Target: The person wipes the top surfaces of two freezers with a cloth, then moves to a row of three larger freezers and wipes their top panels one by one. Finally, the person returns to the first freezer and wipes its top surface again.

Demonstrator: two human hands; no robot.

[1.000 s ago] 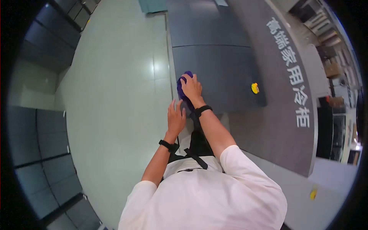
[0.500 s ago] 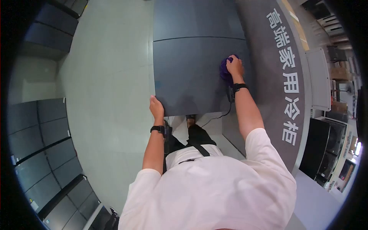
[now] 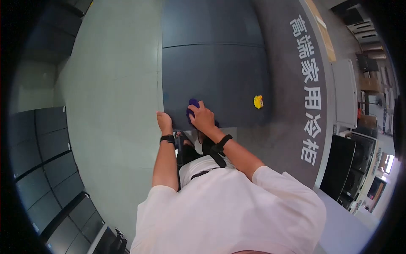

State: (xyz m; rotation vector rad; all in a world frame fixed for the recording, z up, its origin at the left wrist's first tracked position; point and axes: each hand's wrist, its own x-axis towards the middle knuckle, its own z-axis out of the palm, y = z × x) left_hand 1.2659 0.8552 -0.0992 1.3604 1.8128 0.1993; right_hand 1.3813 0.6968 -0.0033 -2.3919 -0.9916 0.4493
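Observation:
A dark grey chest-like cabinet [image 3: 215, 72] fills the middle, its top crossed by a seam. My right hand [image 3: 203, 118] is closed over a purple cloth [image 3: 193, 103], pressing it on the top near the front edge. At the front left corner, my left hand [image 3: 164, 122] rests against the cabinet's side with its fingers extended and nothing held; part of its fingers is hard to make out. A yellow jagged-edged sticker [image 3: 258, 101] shows on the right part of the top.
A brown-grey wall panel with white Chinese lettering [image 3: 311, 93] runs along the right side. Several dark cabinets [image 3: 53, 139] stand at the left across the pale floor [image 3: 114, 97]. Shelves and boxes [image 3: 368, 84] lie farther right.
My right hand has swept the purple cloth from the right side of the top to the front left, uncovering the yellow sticker. My left hand stays at the corner.

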